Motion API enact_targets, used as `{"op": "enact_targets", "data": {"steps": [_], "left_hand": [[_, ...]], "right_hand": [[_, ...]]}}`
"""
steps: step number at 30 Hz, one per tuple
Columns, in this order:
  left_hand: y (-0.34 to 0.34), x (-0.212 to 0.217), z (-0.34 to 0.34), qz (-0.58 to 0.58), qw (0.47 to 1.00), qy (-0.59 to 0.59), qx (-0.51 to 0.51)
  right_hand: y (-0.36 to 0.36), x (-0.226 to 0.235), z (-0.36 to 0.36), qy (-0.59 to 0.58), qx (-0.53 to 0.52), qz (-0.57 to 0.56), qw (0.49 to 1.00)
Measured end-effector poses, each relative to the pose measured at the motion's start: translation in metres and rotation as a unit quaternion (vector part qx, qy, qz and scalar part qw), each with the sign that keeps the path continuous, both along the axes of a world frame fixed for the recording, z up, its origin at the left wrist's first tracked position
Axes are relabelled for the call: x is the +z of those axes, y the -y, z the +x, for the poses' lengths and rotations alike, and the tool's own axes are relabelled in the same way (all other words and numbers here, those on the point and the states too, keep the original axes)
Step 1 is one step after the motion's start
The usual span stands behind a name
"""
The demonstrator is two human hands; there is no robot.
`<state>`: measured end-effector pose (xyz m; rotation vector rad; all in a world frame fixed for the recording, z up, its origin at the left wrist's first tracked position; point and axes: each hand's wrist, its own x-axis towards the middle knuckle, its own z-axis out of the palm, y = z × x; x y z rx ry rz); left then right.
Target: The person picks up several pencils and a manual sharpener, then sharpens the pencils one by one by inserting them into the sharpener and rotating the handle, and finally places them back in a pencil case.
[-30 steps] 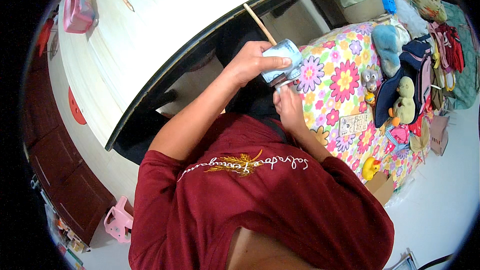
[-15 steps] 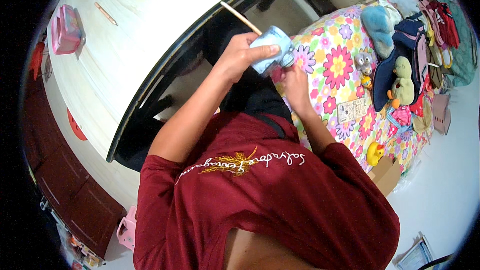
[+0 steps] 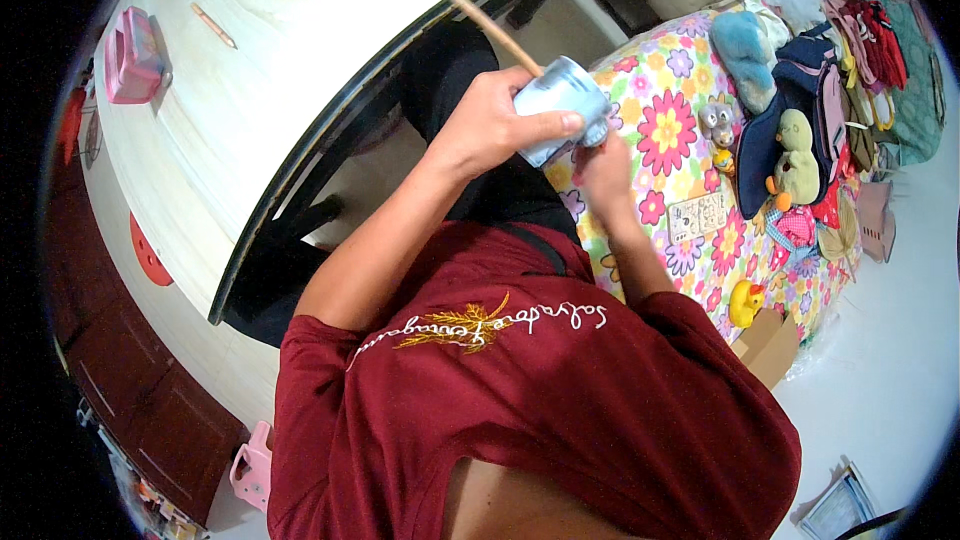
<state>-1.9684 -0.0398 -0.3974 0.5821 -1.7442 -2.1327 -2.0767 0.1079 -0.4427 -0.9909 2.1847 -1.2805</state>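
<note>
My left hand [image 3: 492,125] is wrapped around a light blue hand-crank pencil sharpener [image 3: 560,105], thumb lying across its side. A wooden pencil [image 3: 498,37] sticks out of the sharpener's left end, slanting up over the table edge. At the opposite end, my right hand [image 3: 606,175] is closed by the round crank end, its fingers partly hidden behind the sharpener and smeared by motion. Both hands are held up over my lap, between the table and the flowered cloth.
The white table [image 3: 330,70] with a dark rim bears a pink box [image 3: 135,58] and another pencil [image 3: 214,26]. On the flowered cloth [image 3: 655,90] at right lie a yellow duck [image 3: 746,303], plush toys [image 3: 797,162], a patterned card [image 3: 697,217] and piled clothes [image 3: 873,50].
Both hands have shifted slightly right and down with the sharpener and pencil. My right hand has turned at the crank end and is more blurred.
</note>
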Motion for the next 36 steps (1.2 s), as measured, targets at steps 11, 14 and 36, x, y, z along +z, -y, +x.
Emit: {"op": "enact_targets", "data": {"steps": [11,14,36], "left_hand": [[-0.011,0.029,0.035,-0.106,0.993,-0.011,0.052],[-0.009,0.034,0.045,-0.110,0.993,0.007,0.051],[-0.008,0.034,0.140,-0.357,0.908,0.217,-0.036]], "right_hand": [[0.002,0.047,-0.013,0.214,-0.030,-0.074,0.974],[0.019,0.013,0.030,-0.066,0.091,-0.087,0.990],[0.172,0.149,0.036,0.146,0.301,-0.157,0.929]]}}
